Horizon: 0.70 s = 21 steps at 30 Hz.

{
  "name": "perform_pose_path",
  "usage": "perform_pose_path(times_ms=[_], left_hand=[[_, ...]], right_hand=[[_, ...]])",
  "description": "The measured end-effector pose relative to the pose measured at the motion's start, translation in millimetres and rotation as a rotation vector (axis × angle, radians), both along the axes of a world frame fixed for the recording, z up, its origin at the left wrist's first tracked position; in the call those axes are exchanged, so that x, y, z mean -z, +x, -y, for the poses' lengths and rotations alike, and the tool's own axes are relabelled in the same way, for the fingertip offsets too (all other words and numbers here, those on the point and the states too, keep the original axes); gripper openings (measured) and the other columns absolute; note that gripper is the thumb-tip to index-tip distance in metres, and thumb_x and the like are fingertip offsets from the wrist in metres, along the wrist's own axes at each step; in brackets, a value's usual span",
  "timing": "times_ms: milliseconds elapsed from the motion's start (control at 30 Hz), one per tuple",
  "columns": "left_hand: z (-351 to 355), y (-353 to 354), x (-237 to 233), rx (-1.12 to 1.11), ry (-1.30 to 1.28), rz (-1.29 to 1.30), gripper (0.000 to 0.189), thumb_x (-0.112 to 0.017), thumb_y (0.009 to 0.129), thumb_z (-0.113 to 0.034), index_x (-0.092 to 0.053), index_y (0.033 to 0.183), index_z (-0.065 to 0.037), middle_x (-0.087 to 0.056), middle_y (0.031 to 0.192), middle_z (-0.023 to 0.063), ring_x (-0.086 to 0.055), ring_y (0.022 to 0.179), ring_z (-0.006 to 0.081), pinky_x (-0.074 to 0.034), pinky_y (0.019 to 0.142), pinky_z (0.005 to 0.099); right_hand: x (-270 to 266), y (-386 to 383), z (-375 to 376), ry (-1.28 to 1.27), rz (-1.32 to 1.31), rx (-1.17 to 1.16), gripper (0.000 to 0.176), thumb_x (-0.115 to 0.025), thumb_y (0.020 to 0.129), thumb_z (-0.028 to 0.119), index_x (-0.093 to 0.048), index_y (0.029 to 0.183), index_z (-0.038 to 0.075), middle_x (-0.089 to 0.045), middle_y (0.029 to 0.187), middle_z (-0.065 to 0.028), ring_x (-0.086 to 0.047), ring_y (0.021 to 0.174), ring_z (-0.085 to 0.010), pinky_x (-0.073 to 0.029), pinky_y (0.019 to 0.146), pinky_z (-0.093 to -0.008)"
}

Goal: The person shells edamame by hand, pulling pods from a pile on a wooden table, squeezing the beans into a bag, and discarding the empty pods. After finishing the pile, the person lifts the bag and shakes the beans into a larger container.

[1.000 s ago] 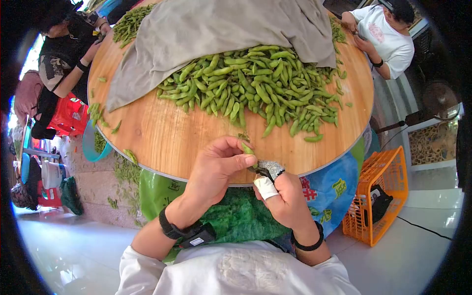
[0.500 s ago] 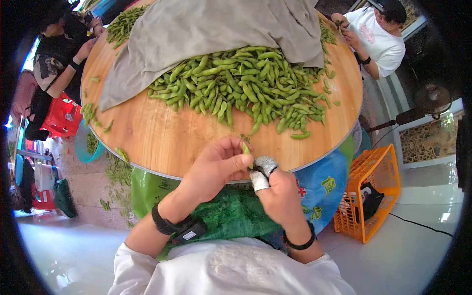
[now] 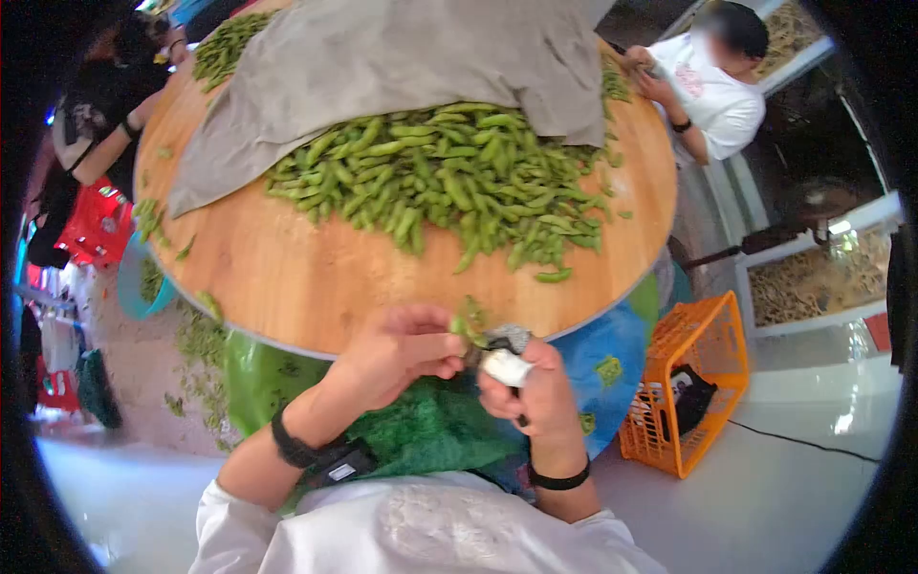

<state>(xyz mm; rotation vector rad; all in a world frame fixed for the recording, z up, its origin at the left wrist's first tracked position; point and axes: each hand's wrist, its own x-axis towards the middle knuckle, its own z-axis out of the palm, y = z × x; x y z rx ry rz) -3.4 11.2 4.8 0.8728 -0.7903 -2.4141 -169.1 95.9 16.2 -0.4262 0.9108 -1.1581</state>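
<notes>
Over the near edge of the table (image 3: 296, 273), left hand (image 3: 381, 356) pinches a green pod (image 3: 463, 327); right hand (image 3: 537, 390) is closed on a dark tool (image 3: 521, 420) (mostly hidden). Pinch sits close by the tool, so a slipping pod could drop off the edge or mean a nick.

Looks like a communal food-preparation spot, home or small shop; cannot tell which. Shown by a round wooden surface (image 3: 258, 277) heaped with green pods (image 3: 459, 182), two other people (image 3: 722, 120) around it, green scraps (image 3: 203, 359) strewn on the floor (image 3: 134, 373), an orange plastic crate (image 3: 703, 335) standing nearby.
</notes>
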Motion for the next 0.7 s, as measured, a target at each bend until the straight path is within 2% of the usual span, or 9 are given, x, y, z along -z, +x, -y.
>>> perform_pose_path(times_ms=[100,133,200,267,367,400,500,567,700], left_hand=[[-1,1,1,-0.07,-0.189,0.147,0.018,-0.06,0.081,-0.004,-0.057,0.099,-0.001,-0.06,0.079,0.0022,-0.058,0.067,0.0101,-0.049,0.061,0.0212],[-1,1,2,-0.087,-0.225,0.168,0.016,-0.059,0.082,-0.004,-0.058,0.097,-0.001,-0.06,0.079,0.0011,-0.057,0.065,0.0082,-0.047,0.06,0.02],[-6,1,6,-0.059,-0.405,0.286,0.013,-0.059,0.082,-0.005,-0.06,0.094,0.001,-0.059,0.078,0.0015,-0.055,0.065,0.0079,-0.046,0.059,0.0205],[-12,0,-3,-0.039,-0.845,0.458,0.012,-0.059,0.081,-0.006,-0.062,0.089,0.003,-0.058,0.075,0.0046,-0.054,0.066,0.0102,-0.043,0.058,0.024],[-13,2,-11,0.016,-0.937,0.422,0.011,-0.06,0.08,-0.004,-0.061,0.088,0.004,-0.058,0.074,0.0103,-0.056,0.066,0.0164,-0.044,0.059,0.0281],[-11,3,-9,0.017,-1.039,0.416,0.008,-0.059,0.079,-0.003,-0.06,0.085,0.003,-0.056,0.075,0.0136,-0.057,0.068,0.0253,-0.044,0.061,0.0323],[-6,8,-7,0.128,-1.336,0.424,0.006,-0.057,0.083,-0.004,-0.056,0.084,0.002,-0.053,0.076,0.0095,-0.057,0.068,0.0216,-0.045,0.061,0.0294],[-7,8,-14,0.106,-1.281,0.456,0.006,-0.056,0.083,-0.004,-0.055,0.084,0.001,-0.052,0.076,0.0099,-0.057,0.069,0.0233,-0.045,0.061,0.0308],[-4,12,-19,0.113,-1.2,0.437,0.006,-0.056,0.081,-0.003,-0.053,0.085,0.0,-0.052,0.076,0.0114,-0.055,0.07,0.0272,-0.044,0.062,0.0333]], right_hand=[[2,0,1,-0.14,-0.769,0.034,0.015,-0.057,0.079,0.009,-0.058,0.092,0.001,-0.052,0.061,-0.0035,-0.044,0.047,-0.0112,-0.036,0.042,-0.0262],[-2,2,0,-0.14,-0.763,0.036,0.015,-0.057,0.079,0.009,-0.058,0.092,0.001,-0.052,0.061,-0.0035,-0.044,0.047,-0.0112,-0.036,0.042,-0.0262],[-15,8,1,-0.327,-1.186,0.154,0.024,-0.066,0.075,0.014,-0.058,0.092,-0.001,-0.054,0.06,-0.0049,-0.047,0.048,-0.0139,-0.04,0.046,-0.0295],[-14,10,7,-0.332,-1.239,0.128,0.026,-0.068,0.074,0.016,-0.059,0.091,-0.001,-0.053,0.058,-0.0057,-0.047,0.048,-0.0149,-0.04,0.046,-0.0302],[-21,12,9,-0.307,-1.334,0.149,0.025,-0.07,0.072,0.018,-0.061,0.087,0.001,-0.052,0.055,-0.0081,-0.051,0.048,-0.0206,-0.041,0.048,-0.0324],[-27,8,10,-0.337,-1.352,0.064,0.022,-0.07,0.071,0.017,-0.061,0.085,0.002,-0.053,0.056,-0.0094,-0.053,0.049,-0.023,-0.042,0.049,-0.0333],[-18,2,10,-0.396,-1.312,-0.049,0.019,-0.069,0.071,0.014,-0.061,0.084,0.003,-0.054,0.059,-0.0119,-0.055,0.052,-0.027,-0.043,0.05,-0.0346],[-14,-1,10,-0.432,-1.26,-0.077,0.019,-0.068,0.071,0.013,-0.061,0.085,0.003,-0.055,0.061,-0.013,-0.056,0.054,-0.0288,-0.043,0.051,-0.0349],[-15,-4,10,-0.433,-1.182,-0.07,0.019,-0.067,0.072,0.009,-0.061,0.088,0.002,-0.058,0.064,-0.0112,-0.056,0.055,-0.0207,-0.044,0.053,-0.0311]])
